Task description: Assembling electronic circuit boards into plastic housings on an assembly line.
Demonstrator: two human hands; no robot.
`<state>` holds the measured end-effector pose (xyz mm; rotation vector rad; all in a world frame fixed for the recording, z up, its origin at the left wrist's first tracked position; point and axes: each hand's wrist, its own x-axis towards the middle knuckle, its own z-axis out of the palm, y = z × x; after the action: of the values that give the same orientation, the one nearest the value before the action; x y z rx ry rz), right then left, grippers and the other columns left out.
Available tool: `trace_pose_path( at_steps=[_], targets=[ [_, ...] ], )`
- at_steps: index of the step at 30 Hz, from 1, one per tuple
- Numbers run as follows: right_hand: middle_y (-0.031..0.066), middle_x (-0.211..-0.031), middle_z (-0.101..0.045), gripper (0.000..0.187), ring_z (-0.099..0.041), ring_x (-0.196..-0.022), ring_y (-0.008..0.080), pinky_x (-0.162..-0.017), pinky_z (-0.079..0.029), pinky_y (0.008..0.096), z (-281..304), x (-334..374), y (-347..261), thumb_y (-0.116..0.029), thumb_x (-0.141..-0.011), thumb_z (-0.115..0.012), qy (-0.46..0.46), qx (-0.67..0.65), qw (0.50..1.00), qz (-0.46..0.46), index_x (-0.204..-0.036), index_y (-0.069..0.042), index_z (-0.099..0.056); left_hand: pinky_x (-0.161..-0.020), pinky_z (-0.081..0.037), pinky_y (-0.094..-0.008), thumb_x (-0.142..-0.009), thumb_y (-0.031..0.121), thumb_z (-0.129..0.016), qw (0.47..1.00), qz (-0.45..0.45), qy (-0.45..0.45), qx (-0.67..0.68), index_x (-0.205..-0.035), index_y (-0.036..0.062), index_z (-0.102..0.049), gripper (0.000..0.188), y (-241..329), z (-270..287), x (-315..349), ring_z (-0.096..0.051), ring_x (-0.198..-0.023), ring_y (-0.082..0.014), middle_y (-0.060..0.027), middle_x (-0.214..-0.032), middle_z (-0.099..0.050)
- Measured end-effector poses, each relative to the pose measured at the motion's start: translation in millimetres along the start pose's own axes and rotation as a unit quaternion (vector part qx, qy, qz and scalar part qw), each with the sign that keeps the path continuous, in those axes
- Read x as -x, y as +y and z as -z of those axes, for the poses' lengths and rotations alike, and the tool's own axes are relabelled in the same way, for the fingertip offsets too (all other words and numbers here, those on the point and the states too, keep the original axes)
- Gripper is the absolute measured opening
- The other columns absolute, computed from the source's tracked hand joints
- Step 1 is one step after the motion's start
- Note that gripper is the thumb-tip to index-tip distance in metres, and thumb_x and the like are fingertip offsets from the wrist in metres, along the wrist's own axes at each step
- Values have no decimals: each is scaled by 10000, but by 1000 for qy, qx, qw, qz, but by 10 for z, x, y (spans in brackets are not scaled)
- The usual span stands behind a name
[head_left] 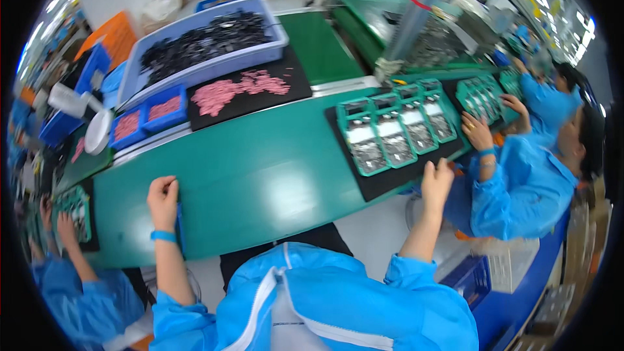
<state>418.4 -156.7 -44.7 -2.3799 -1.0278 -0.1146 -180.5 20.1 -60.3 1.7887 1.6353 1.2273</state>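
My left hand is over the left part of the green tabletop, its fingers curled together. Whatever they may hold is hidden. A narrow blue edge shows beside that wrist. At the near edge of a black mat on the right is my right hand, slightly blurred, with fingers bent and two fingertips raised. Whether it grips the mat or something small cannot be made out. Several green frame-like trays stand side by side on this mat, each with a white band and silvery, clear-looking contents.
Behind lie loose pink pieces on black matting, two small blue bins of pink pieces and a large pale tub of black parts. Co-workers sit close on both sides; a co-worker's hand is near the trays. A metal post rises behind.
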Motion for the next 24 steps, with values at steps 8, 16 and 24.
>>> trace_pose_path(
  at_steps=[8,16,24],
  targets=[
    [148,-1174,-556,275,-553,-1014,259,-803,-468,319,-83,582,-2085,-72,-833,-628,-44,-362,900,237,-1107,-44,-629,-575,-443,-231,-877,152,-647,984,127,-82,89,-813,1,-658,165,479,100,675,-530,-644,-58,1,-688,-599],
    [140,-884,-671,138,-663,-834,266,-753,-524,358,-1493,-144,-3412,-74,-788,-655,-169,-337,896,235,-917,-28,-672,-714,-526,-378,-891,265,-626,821,17,-571,21,-1015,24,-645,272,1832,1270,750,-645,-819,-318,-148,-899,-666],
    [57,-861,-636,96,-635,-839,272,-697,-516,409,-2010,-359,-3805,-220,-771,-707,-99,-169,934,300,-839,-154,-722,-705,-530,-306,-829,163,-702,779,-386,-470,148,-1004,36,-651,222,2683,1762,-780,-669,-755,-226,-146,-951,-648]
  ],
)
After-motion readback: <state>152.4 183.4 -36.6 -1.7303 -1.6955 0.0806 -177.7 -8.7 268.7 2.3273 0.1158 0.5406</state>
